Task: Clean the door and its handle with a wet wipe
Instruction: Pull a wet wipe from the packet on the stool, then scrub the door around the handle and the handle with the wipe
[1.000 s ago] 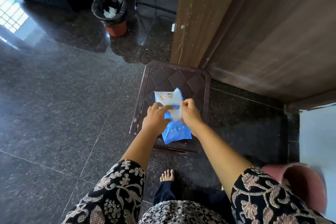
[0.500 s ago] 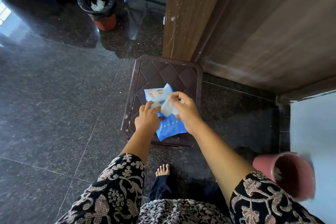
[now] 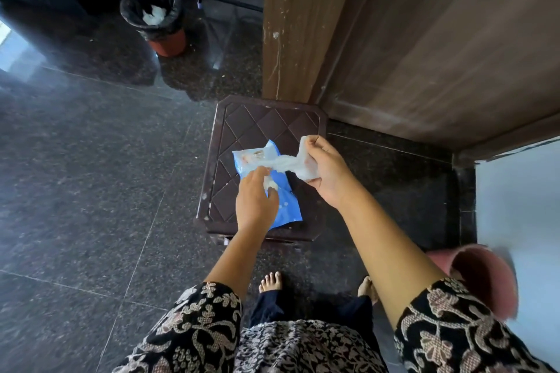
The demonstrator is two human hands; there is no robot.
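Hard to read much off the blue wipe pack point(image 3: 283, 200): the print on it was blurry, and the left hand point(image 3: 256, 201) covered its middle, so the opening the wipe came from was hidden. The pack lay flat on the dark brown stool tabletop point(image 3: 257, 127), the quilted-pattern one sitting on the black granite floor point(image 3: 91, 175) just near of the wooden door point(image 3: 439, 48). The door ran out the top of the frame, so no handle could be seen, only its lower part and the scuffed frame post point(image 3: 291, 24) on its left.

The left hand was pressed palm-down on the pack, fingers point(image 3: 261, 172) spread a bit and flat on it, pinning it in place rather than gripping. The right hand point(image 3: 328, 174) was lifted just right of the pack, fingers point(image 3: 316, 142) closed on a white wet wipe point(image 3: 300, 163), which stretched in a twisted strand back left toward the pack's far end. Part of the wipe was bunched inside the palm, so its full shape was anyone's guess.

Both forearms reached forward out of black floral sleeves point(image 3: 194, 330). Bare toes point(image 3: 271, 280) poked out near the stool. A pink bucket point(image 3: 481, 278) on the right was smeared and partly cut by the arm. Far left, a bin with a black liner point(image 3: 151, 9) had something white inside.
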